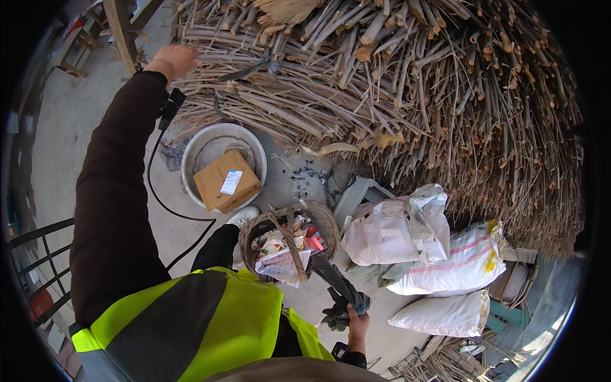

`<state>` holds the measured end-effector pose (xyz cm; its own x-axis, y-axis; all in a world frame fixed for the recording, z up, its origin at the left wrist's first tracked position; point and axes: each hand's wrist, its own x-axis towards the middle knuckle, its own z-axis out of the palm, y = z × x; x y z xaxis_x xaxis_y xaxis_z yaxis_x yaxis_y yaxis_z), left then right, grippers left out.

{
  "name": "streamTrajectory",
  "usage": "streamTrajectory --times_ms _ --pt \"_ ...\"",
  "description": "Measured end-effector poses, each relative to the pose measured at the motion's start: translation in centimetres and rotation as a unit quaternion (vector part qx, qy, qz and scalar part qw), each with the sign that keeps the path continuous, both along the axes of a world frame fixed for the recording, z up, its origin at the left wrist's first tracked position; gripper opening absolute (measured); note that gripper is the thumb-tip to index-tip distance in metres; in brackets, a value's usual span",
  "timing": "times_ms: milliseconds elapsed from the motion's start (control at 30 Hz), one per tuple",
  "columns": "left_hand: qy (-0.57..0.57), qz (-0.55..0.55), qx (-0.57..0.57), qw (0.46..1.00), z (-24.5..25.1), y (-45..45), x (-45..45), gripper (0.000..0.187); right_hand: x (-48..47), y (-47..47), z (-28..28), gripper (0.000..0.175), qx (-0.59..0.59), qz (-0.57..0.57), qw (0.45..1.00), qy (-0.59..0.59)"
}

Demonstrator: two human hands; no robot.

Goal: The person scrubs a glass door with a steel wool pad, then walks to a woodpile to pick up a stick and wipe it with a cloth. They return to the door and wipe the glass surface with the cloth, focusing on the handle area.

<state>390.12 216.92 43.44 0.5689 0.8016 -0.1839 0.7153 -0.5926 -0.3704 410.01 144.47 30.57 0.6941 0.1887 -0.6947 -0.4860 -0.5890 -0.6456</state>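
My left hand (173, 63) is stretched out at the near-left end of a bundle of brushwood sticks (286, 110). Its fingertips meet the stick ends, and whether they grip any is hidden. A dark strip (248, 70) is knotted around the sticks to its right. Low by my side, my right hand (359, 324) is closed around a bunch of dark, crumpled strips (341, 289), perhaps cloth or rubber. These hang beside a wicker basket (329, 229) with an arched handle, filled with scraps of paper and wrappers.
A metal basin (188, 143) holds a cardboard box (215, 176) bearing a label. More stacked brushwood (477, 119) rises at the right. White woven sacks (444, 317) and a grey plastic stool (351, 200) lie below it. A wooden post (120, 33) stands near my left hand.
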Motion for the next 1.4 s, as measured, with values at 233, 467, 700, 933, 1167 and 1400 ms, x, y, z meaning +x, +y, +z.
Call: streamTrajectory --times_ms 233,467,700,933,1167,1400 --pt "0.047 0.021 0.031 0.998 2.9 -4.6 3.9 0.032 -0.5 -1.3 -0.5 0.028 0.008 -0.008 1.000 -0.001" --pt "0.181 -0.043 0.074 0.980 4.8 -10.1 8.1 0.023 -2.2 -5.0 -1.7 0.029 0.029 -0.054 0.998 0.000" --pt "0.087 -0.033 0.008 0.996 4.6 -12.1 9.3 0.019 -4.3 -6.8 -2.8 0.031 0.000 -0.045 0.999 0.008" --pt "-0.026 0.031 0.012 0.999 0.7 -6.5 2.4 0.024 -4.5 -6.9 -0.7 0.030 -0.044 -0.057 0.997 0.003" --pt "-0.100 -0.086 0.158 0.979 -3.3 -1.1 -0.8 0.018 -4.1 -3.7 1.5 0.028 -0.067 0.004 0.997 -0.045" --pt "-0.062 -0.042 -0.026 0.997 -3.1 1.8 -2.4 0.032 -4.0 0.5 1.4 0.029 -0.044 0.044 0.997 -0.035"
